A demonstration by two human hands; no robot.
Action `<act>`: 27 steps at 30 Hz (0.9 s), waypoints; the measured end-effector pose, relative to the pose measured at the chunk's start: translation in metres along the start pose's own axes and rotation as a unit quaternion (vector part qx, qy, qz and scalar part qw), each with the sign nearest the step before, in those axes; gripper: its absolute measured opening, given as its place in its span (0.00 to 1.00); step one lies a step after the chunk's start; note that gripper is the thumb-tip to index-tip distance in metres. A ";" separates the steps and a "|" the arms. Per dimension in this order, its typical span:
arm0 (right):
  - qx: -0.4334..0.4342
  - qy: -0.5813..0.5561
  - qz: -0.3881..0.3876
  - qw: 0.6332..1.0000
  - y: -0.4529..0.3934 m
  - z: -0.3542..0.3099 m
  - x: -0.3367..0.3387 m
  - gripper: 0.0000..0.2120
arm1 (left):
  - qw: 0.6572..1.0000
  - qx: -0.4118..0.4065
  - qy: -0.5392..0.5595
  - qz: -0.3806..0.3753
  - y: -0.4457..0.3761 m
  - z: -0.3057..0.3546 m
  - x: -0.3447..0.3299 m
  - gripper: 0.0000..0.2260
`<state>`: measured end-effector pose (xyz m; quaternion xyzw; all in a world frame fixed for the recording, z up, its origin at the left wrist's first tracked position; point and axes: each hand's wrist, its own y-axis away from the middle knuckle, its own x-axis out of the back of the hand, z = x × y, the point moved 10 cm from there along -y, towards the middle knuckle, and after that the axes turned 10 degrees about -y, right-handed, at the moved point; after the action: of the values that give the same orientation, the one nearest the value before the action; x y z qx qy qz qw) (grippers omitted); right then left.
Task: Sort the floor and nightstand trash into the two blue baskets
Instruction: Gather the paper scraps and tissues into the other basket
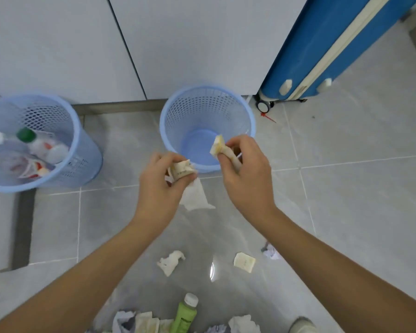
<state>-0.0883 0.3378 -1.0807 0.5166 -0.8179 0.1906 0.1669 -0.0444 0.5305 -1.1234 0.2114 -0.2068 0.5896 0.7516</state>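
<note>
indoor room, likely a bedroom or dorm. evidence: grey tiled floor (346, 200); plain white cabinet doors (82, 44) down to a plinth; blue wheeled suitcase (322, 51) standing by the cabinet; two blue mesh baskets (205, 102); paper scraps (169, 261) and a green bottle (185, 313) strewn about.

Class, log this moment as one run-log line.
left hand: holds crumpled paper | right hand: holds wrapper over empty basket | other basket: bottles | floor: scraps, green bottle
</note>
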 end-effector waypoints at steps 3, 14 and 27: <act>-0.015 0.032 0.014 0.999 -0.043 0.007 -0.007 0.11 | 0.999 -0.035 -0.017 0.033 -0.040 0.034 0.013 0.10; -0.061 0.111 -0.036 0.991 -0.018 0.043 -0.007 0.06 | 0.988 -0.037 -0.147 0.004 -0.051 0.029 -0.002 0.17; -0.270 0.309 -0.139 0.901 0.239 0.236 0.034 0.22 | 0.950 0.091 -0.254 -0.159 0.118 -0.142 -0.049 0.04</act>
<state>-0.3377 0.2912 -1.3035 0.4752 -0.6655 0.0877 0.5688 -0.1614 0.5967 -1.2592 0.4518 -0.3005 0.4056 0.7355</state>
